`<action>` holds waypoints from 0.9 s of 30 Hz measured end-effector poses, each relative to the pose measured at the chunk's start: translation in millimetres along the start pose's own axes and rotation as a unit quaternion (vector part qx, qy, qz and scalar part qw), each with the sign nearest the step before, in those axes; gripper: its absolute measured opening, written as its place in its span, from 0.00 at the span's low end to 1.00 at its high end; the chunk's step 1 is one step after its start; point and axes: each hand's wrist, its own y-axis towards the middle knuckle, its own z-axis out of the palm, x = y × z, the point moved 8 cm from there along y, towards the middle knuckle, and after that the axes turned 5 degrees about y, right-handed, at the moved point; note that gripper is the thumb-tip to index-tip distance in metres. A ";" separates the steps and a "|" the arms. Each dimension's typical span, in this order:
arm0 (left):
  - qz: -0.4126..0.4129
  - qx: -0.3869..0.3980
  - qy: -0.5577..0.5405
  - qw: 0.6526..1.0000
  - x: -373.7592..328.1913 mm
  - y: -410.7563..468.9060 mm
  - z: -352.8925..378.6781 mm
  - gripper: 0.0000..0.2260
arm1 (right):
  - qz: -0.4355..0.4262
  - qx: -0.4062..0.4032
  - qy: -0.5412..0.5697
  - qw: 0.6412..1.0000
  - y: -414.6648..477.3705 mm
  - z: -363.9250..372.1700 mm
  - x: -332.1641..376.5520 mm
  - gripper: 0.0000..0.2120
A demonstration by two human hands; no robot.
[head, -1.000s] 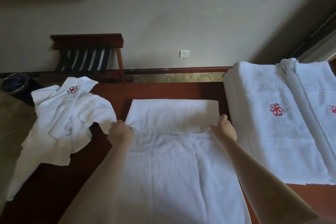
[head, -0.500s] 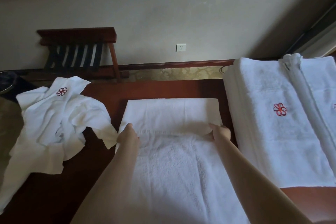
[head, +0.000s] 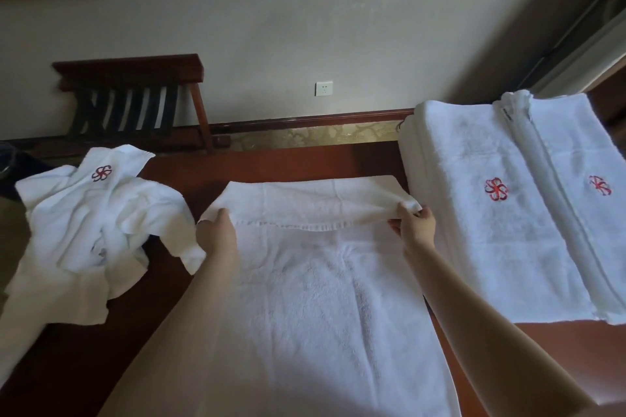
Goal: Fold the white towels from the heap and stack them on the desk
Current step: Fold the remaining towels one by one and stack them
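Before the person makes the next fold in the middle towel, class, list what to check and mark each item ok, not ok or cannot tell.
1. Left hand grips the flap's left corner: ok.
2. Right hand pinches the flap's right corner: ok.
3. Middle towel lies flat on the desk: ok.
4. Flap edge straight between the hands: not ok, it sags mid-span.
5. Heap clear of the towel's left edge: cannot tell, the forearm hides it.
6. Towel's near end squared up: cannot tell, out of frame.
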 end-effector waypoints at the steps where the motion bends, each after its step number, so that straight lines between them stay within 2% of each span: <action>1: 0.028 -0.011 0.041 0.999 3.7 -3.3 -8.8 0.23 | -0.011 -0.005 -0.022 1.000 -2.5 -4.8 -2.6 0.04; 6: 0.058 -0.013 0.149 0.987 42.2 -19.6 -33.2 0.21 | -0.031 -0.033 -0.116 0.992 -13.2 -28.4 -24.2 0.05; 9: -0.008 0.050 0.187 0.981 74.7 -15.0 -25.9 0.18 | -0.016 -0.033 -0.181 0.983 -13.8 -35.1 -38.8 0.08; 12: -0.071 0.136 0.152 0.976 99.6 -14.9 -19.0 0.04 | 0.026 -0.026 -0.259 0.965 -11.0 -41.4 -51.2 0.14; 15: -0.106 0.125 0.111 0.980 108.6 -8.4 -22.5 0.07 | 0.022 -0.051 -0.365 0.929 -18.8 -50.6 -49.1 0.19; 17: -0.125 0.096 0.113 0.981 104.5 -12.9 -25.2 0.05 | -0.038 -0.058 -0.424 0.903 -29.5 -46.0 -39.8 0.19; 18: -0.128 0.055 0.125 0.982 101.9 -12.0 -28.3 0.14 | -0.074 -0.052 -0.437 0.895 -34.9 -40.3 -35.8 0.17; 20: -0.100 -0.028 0.180 0.978 87.5 -15.3 -40.3 0.31 | -0.127 -0.029 -0.442 0.888 -42.1 -24.3 -29.4 0.13; 21: -0.067 -0.042 0.221 0.972 79.2 -15.9 -42.0 0.33 | -0.140 -0.009 -0.449 0.883 -43.2 -14.3 -28.1 0.12; 24: 0.035 -0.067 0.317 0.946 49.0 -11.7 -38.4 0.28 | -0.162 0.086 -0.493 0.850 -48.3 24.7 -27.2 0.09; 25: 0.062 -0.057 0.333 0.939 39.0 -5.9 -32.9 0.23 | -0.169 0.121 -0.502 0.839 -51.2 38.8 -27.5 0.08; 27: 0.103 0.014 0.342 0.934 21.6 8.0 -13.2 0.17 | -0.181 0.180 -0.504 0.825 -56.6 66.7 -29.0 0.08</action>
